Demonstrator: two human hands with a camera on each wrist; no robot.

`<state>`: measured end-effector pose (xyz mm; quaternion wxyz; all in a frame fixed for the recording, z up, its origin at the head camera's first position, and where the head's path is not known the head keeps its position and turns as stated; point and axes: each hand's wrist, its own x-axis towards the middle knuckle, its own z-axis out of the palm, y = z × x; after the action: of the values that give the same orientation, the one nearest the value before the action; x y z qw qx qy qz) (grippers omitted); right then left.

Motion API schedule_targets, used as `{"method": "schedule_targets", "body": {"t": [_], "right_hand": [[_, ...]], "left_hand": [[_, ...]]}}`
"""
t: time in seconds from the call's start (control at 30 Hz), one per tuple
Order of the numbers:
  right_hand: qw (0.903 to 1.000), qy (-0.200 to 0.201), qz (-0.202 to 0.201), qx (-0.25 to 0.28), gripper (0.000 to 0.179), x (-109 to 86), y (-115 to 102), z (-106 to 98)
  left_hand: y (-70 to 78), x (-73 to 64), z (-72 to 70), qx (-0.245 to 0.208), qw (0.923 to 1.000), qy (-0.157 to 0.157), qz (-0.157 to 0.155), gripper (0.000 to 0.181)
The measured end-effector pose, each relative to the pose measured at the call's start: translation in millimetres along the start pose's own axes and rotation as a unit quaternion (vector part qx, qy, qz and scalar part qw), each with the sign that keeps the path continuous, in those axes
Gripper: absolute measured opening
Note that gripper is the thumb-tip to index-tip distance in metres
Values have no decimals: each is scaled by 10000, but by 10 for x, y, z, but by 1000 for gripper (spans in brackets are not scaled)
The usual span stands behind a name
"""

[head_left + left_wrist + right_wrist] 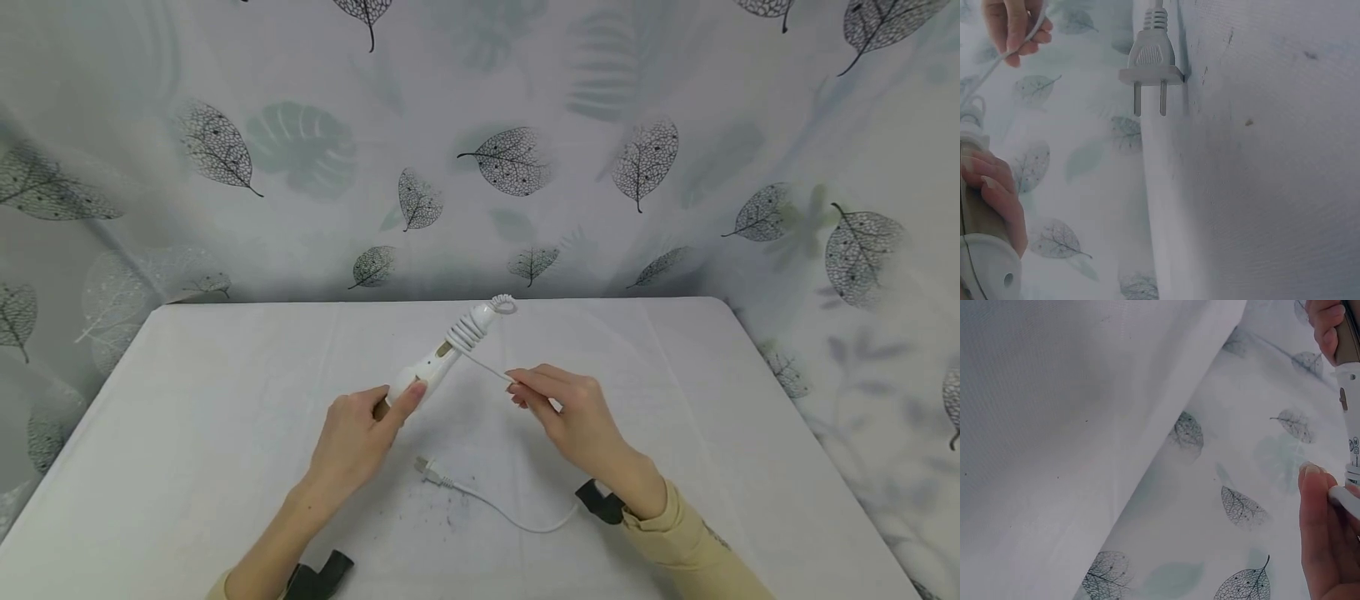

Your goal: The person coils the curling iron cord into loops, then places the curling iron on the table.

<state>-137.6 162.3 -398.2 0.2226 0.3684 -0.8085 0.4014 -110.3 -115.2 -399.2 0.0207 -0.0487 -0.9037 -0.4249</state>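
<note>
My left hand (354, 433) grips a white and brown hair iron (431, 367) by its lower end, thumb on top. The iron is tilted, its narrow handle end pointing up and away to the right. White power cord (467, 332) is wound in several turns round the handle, with a small coiled loop at the tip. From the turns a taut stretch runs to my right hand (581, 417), which pinches it between thumb and fingertips. In the right wrist view the cord (1344, 501) passes between those fingers. Part of the iron is hidden behind the left hand.
A two-pin plug (429, 471) on the cord's free end lies on the white-covered table (187, 442), its cord curving toward the right wrist. Black wrist mounts (602, 502) sit at both wrists. Behind the table hangs a leaf-patterned curtain (465, 92).
</note>
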Motion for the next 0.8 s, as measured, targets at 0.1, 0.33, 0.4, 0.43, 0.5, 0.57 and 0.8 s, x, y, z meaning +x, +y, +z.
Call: {"method": "schedule_targets", "body": {"t": [0.1, 0.33, 0.4, 0.43, 0.5, 0.57, 0.8], "right_hand": [[9998, -39, 187, 81, 24, 2, -12, -19], [9998, -55, 170, 76, 21, 5, 15, -18], [9999, -26, 98, 82, 20, 6, 30, -18], [9999, -12, 51, 105, 20, 5, 37, -20], [9999, 3, -40, 147, 22, 8, 46, -24], [9997, 28, -165, 155, 25, 13, 53, -30], [9993, 13, -373, -17, 34, 22, 53, -46]], "left_hand": [[-2, -4, 6, -79, 9999, 30, 140, 50], [25, -40, 28, -207, 9983, -65, 544, 46], [32, -51, 41, -217, 9972, -124, 711, 45], [34, -56, 46, -215, 9965, -146, 794, 44], [38, -64, 55, -227, 9951, -174, 945, 42], [36, -68, 59, -260, 9940, -168, 1049, 41], [23, -68, 53, -325, 9919, -147, 1220, 42]]}}
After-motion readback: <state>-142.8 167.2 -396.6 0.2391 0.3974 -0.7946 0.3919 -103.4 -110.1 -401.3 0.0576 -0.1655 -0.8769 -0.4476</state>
